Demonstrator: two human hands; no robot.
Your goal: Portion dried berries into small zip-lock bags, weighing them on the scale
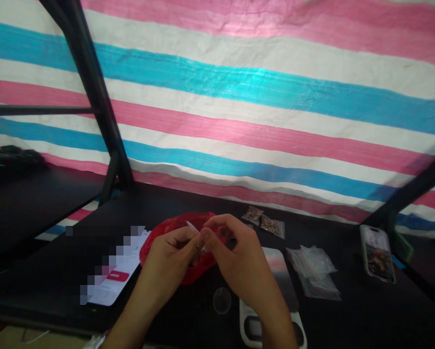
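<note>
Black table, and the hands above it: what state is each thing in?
Left hand: pinching a small pale item
Right hand: curled, fingertips by that item
Red bag: crumpled, partly hidden
Small packets: filled, lying down
Clear bags: flat, overlapping
Scale: partly covered, reading not legible
Phone: screen lit
Clear disc: lying flat
</note>
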